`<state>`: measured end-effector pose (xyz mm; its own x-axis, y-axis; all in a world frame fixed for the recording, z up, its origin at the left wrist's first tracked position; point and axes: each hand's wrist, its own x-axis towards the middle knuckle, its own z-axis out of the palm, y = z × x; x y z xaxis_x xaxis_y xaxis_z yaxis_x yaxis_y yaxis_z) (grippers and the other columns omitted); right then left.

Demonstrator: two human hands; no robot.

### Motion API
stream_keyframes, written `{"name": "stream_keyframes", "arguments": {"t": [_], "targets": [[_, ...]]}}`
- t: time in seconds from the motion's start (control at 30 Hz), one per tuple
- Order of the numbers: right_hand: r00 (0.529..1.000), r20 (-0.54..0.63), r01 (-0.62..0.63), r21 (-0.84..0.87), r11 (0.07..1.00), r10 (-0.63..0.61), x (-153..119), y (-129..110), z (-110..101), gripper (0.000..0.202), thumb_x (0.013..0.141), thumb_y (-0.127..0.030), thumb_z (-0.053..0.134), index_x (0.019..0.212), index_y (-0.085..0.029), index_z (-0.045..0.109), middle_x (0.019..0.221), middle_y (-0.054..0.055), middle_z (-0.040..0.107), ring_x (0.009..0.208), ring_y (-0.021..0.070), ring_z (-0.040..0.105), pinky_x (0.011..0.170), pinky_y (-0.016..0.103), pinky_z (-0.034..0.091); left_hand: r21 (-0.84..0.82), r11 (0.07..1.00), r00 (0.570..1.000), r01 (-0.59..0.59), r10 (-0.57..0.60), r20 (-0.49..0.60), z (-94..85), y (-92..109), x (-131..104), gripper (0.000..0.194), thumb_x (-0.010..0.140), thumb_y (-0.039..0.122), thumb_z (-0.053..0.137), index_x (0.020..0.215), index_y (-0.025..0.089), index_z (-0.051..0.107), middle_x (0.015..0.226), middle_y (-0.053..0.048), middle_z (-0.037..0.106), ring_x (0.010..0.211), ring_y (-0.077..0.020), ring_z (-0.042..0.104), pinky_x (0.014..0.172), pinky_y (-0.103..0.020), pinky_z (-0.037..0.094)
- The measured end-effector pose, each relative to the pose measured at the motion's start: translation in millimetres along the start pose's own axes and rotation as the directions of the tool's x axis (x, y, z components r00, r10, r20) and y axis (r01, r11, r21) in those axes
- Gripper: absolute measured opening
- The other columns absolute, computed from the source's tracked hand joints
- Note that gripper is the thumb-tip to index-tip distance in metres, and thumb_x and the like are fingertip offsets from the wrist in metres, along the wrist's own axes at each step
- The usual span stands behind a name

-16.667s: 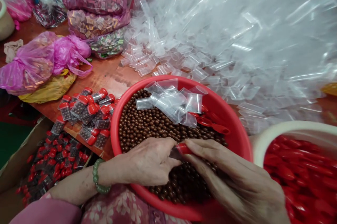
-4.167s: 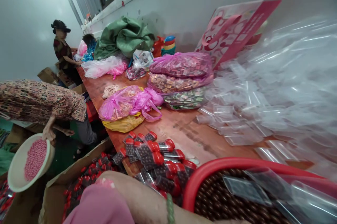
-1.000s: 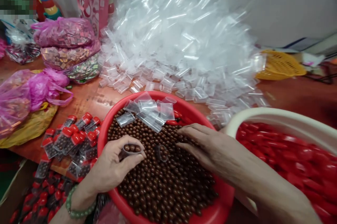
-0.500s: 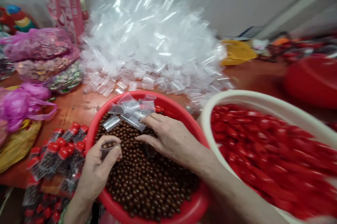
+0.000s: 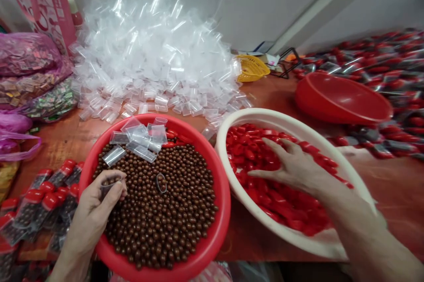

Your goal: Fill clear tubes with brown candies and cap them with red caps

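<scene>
My left hand [image 5: 94, 202] grips a small clear tube [image 5: 109, 183] filled with brown beads, at the left inside edge of the red basin [image 5: 218, 211]. The basin holds a bed of brown beads [image 5: 165, 215], several empty clear tubes [image 5: 139, 140] at its far side, and one tube [image 5: 161, 182] standing open in the beads. My right hand [image 5: 291, 167] lies spread, fingers apart, on the red caps [image 5: 261, 149] in the white basin [image 5: 232, 125]. It holds nothing that I can see.
A big heap of empty clear tubes [image 5: 152, 56] fills the back. Filled red-capped tubes [image 5: 43, 193] lie left of the red basin, more [image 5: 380, 65] at the far right. An empty red basin [image 5: 341, 100], a yellow basket [image 5: 251, 67] and pink bags [image 5: 26, 56] sit around.
My right hand has left the brown beads and moved right into the white basin of red caps. My left hand still grips the filled tube. The view has swung right.
</scene>
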<state>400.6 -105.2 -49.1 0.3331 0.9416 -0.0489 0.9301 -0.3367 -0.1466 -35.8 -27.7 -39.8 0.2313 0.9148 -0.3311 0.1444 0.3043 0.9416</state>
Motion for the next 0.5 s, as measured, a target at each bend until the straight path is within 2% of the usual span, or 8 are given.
{"name": "stream_keyframes", "arguments": {"t": [0.13, 0.27, 0.37, 0.5], "targets": [[0.999, -0.029, -0.043, 0.033, 0.999, 0.044, 4.5, 8.5, 33.2, 0.071, 0.077, -0.055, 0.071, 0.131, -0.012, 0.058, 0.130, 0.028, 0.049, 0.119, 0.0438, 0.059, 0.085, 0.045, 0.052, 0.050, 0.999, 1.000, 0.002, -0.002, 0.003, 0.7, 1.2, 1.0, 0.026, 0.089, 0.042, 0.065, 0.104, 0.021, 0.066, 0.081, -0.001, 0.064, 0.079, -0.0148, 0.057, 0.073, -0.022, 0.045], [0.992, -0.123, -0.018, 0.085, 0.996, 0.028, 8.6, 5.7, 63.6, 0.047, 0.089, -0.043, 0.060, 0.129, -0.018, 0.059, 0.120, 0.018, 0.049, 0.110, 0.0342, 0.065, 0.087, 0.038, 0.051, 0.045, 0.999, 1.000, 0.010, -0.010, -0.015, 3.3, 4.0, 2.2, 0.027, 0.088, 0.042, 0.066, 0.103, 0.020, 0.066, 0.080, -0.001, 0.065, 0.077, -0.0146, 0.057, 0.073, -0.023, 0.045], [0.985, -0.174, 0.014, 0.115, 0.993, 0.006, 10.3, 5.0, 74.0, 0.034, 0.092, -0.029, 0.054, 0.124, -0.021, 0.060, 0.110, 0.012, 0.049, 0.096, 0.0286, 0.066, 0.085, 0.038, 0.050, 0.025, 1.000, 1.000, 0.007, -0.007, -0.017, 4.3, 4.4, 3.1, 0.028, 0.087, 0.043, 0.067, 0.102, 0.019, 0.066, 0.079, -0.001, 0.065, 0.075, -0.0144, 0.057, 0.072, -0.023, 0.045], [0.981, -0.189, 0.075, 0.152, 0.986, -0.046, 11.6, 4.7, 74.9, 0.026, 0.090, -0.020, 0.051, 0.111, -0.023, 0.065, 0.103, 0.009, 0.051, 0.082, 0.0236, 0.065, 0.075, 0.035, 0.051, 0.029, 1.000, 1.000, 0.002, -0.001, -0.025, 3.9, 4.3, 3.5, 0.028, 0.087, 0.042, 0.067, 0.102, 0.019, 0.066, 0.080, -0.001, 0.065, 0.077, -0.0155, 0.057, 0.073, -0.024, 0.045]]}}
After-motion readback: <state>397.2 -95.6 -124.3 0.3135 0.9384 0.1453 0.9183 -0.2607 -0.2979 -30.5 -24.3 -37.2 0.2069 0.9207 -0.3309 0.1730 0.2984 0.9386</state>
